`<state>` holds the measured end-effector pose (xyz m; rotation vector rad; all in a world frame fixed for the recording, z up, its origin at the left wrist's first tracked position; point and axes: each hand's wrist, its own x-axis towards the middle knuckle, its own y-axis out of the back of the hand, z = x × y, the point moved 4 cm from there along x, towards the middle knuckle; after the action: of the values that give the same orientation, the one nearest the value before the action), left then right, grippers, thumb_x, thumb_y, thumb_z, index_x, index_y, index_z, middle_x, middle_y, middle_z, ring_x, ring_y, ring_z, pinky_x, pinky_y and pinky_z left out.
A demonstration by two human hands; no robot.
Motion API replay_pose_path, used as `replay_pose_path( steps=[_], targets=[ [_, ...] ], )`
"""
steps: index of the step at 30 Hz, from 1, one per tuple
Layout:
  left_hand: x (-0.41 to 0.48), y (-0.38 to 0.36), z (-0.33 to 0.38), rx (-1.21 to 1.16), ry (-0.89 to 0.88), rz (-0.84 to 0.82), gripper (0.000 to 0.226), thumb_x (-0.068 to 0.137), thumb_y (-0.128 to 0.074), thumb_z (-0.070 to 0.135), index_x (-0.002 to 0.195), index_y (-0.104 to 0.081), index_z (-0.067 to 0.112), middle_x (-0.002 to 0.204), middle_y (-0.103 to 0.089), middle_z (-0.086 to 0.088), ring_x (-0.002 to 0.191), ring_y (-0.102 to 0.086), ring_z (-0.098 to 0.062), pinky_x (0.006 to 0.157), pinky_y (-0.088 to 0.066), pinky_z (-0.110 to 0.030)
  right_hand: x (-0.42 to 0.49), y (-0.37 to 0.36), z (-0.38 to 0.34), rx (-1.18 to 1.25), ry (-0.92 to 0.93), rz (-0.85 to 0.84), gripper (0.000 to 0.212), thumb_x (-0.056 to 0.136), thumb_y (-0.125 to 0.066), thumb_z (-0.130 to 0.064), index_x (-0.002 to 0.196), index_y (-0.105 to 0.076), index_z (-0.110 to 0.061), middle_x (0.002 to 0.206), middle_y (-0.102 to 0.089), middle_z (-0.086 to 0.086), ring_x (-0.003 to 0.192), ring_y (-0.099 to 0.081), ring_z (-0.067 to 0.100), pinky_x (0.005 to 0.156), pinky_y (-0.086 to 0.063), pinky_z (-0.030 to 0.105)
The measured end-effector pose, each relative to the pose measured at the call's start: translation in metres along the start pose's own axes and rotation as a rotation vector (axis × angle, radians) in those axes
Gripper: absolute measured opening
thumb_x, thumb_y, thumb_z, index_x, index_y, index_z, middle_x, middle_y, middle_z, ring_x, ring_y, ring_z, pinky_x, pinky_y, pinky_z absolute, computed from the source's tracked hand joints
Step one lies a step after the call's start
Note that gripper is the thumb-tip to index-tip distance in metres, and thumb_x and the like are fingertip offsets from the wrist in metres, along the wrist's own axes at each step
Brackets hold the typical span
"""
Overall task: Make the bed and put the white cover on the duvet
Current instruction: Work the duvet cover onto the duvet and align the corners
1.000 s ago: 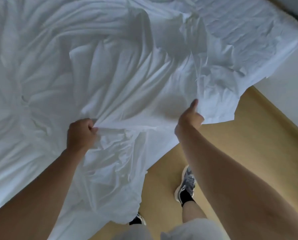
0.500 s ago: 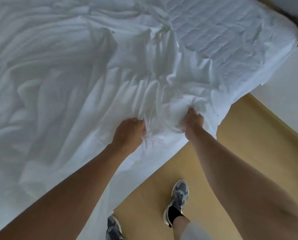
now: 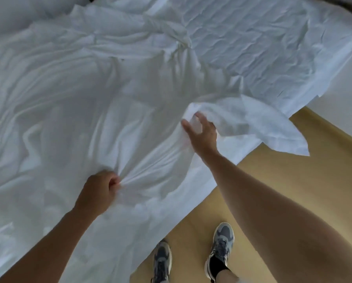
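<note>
The left hand [image 3: 101, 190] is curled into a fist w/ a bunch of the thin, crumpled white fabric cover [image 3: 93, 111] pinched in it. Tight creases fan out from the knuckles toward upper right. The right hand [image 3: 201, 133] is spread wide, thumb & forefinger straight, against a raised fold of the same cover. Its other fingers go behind that fold, so whether they grip can't be told. Just right of that hand a loose corner flap of the cover juts past the bed edge, over the floor. The cover lies across the left & centre of the bed, faintly sheened, w/ long soft wrinkles & one twisted ridge running toward top middle. Beyond it, upper right, the finely crinkled white mattress sheet [image 3: 252, 48] is bare, its edge draped down the side. Below is a smooth tan-yellow floor [image 3: 293, 180], w/ two grey-blue trainers [image 3: 222, 240] near the bed, the right foot in a black sock [image 3: 216, 264]. A plain white surface [image 3: 344, 88] sits at far right.
</note>
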<state>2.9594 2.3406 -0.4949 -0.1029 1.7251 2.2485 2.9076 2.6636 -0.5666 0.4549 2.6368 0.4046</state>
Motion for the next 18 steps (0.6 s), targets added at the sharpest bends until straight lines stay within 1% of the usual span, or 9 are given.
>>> replay_pose_path(
  steps=[2,5,7,9,11,13,14,16,18],
  targets=[
    [-0.005,0.0,-0.015,0.046,0.012,-0.069,0.049,0.069,-0.086,-0.003,0.063,-0.049,0.029,0.061,-0.048,0.011,0.056,-0.049,-0.018,0.057,-0.034,-0.027,-0.028,-0.012,0.017,0.041,-0.078,0.06,0.084,0.078,-0.068,-0.073,0.147,-0.046,-0.031,0.147,-0.042,0.008,0.142,-0.032,0.026,0.12,-0.029,0.044],
    [-0.004,0.007,-0.032,0.083,0.021,-0.122,0.049,0.067,-0.086,-0.005,0.062,-0.051,0.028,0.056,-0.048,0.014,0.055,-0.05,-0.018,0.057,-0.034,-0.027,-0.047,-0.005,0.018,0.277,-0.168,0.311,0.104,0.079,-0.072,-0.067,0.157,-0.027,-0.015,0.161,-0.023,0.008,0.15,-0.019,0.023,0.123,-0.017,0.033],
    [-0.007,0.016,-0.051,0.09,0.048,-0.148,0.046,0.066,-0.088,-0.005,0.062,-0.053,0.026,0.054,-0.051,0.014,0.053,-0.051,-0.014,0.055,-0.036,-0.026,-0.044,0.006,0.015,0.416,-0.18,0.432,0.113,0.078,-0.075,-0.065,0.16,-0.016,-0.013,0.163,-0.022,0.006,0.152,-0.016,0.02,0.123,-0.01,0.028],
    [-0.011,0.024,-0.071,0.099,0.079,-0.184,0.044,0.067,-0.088,-0.002,0.061,-0.055,0.027,0.053,-0.054,0.012,0.052,-0.053,-0.012,0.055,-0.038,-0.026,-0.04,0.014,0.016,0.543,-0.228,0.45,0.124,0.068,-0.076,-0.073,0.159,-0.011,-0.019,0.161,-0.027,0.002,0.15,-0.024,0.02,0.125,-0.018,0.036],
    [-0.012,0.029,-0.074,0.128,0.117,-0.223,0.044,0.071,-0.086,0.002,0.061,-0.053,0.029,0.055,-0.055,0.011,0.054,-0.054,-0.014,0.055,-0.038,-0.026,-0.039,0.012,0.011,0.562,-0.282,0.372,0.134,0.062,-0.075,-0.078,0.16,0.0,-0.026,0.165,-0.022,0.0,0.151,-0.024,0.02,0.124,-0.023,0.041],
    [-0.007,0.026,-0.051,0.193,0.05,-0.248,0.034,0.078,-0.075,0.007,0.063,-0.054,0.028,0.062,-0.057,0.01,0.06,-0.057,-0.021,0.057,-0.04,-0.028,-0.042,0.001,0.003,0.504,-0.272,0.263,0.132,0.066,-0.077,-0.074,0.16,0.002,-0.028,0.167,-0.02,-0.001,0.152,-0.023,0.019,0.124,-0.024,0.041],
    [-0.002,0.027,-0.029,0.195,-0.033,-0.23,0.023,0.079,-0.069,0.009,0.068,-0.058,0.026,0.068,-0.057,0.007,0.064,-0.058,-0.024,0.059,-0.043,-0.029,-0.046,-0.008,-0.001,0.462,-0.265,0.218,0.127,0.069,-0.076,-0.072,0.161,-0.003,-0.026,0.166,-0.025,-0.001,0.151,-0.026,0.019,0.123,-0.026,0.04],
    [0.015,0.027,0.029,0.099,-0.27,-0.15,0.009,0.081,-0.07,0.013,0.087,-0.066,0.018,0.084,-0.06,0.001,0.072,-0.06,-0.024,0.065,-0.048,-0.031,-0.054,-0.026,-0.006,0.357,-0.265,0.176,0.108,0.077,-0.072,-0.067,0.16,-0.019,-0.021,0.157,-0.042,0.002,0.145,-0.039,0.024,0.119,-0.034,0.041],
    [0.043,0.025,0.089,-0.015,-0.449,-0.087,0.026,0.086,-0.075,0.021,0.11,-0.068,0.013,0.102,-0.061,-0.003,0.085,-0.06,-0.022,0.076,-0.051,-0.033,-0.06,-0.039,-0.009,0.292,-0.289,0.206,0.078,0.086,-0.065,-0.059,0.148,-0.042,-0.017,0.139,-0.06,0.007,0.13,-0.054,0.029,0.11,-0.044,0.045]
  ],
)
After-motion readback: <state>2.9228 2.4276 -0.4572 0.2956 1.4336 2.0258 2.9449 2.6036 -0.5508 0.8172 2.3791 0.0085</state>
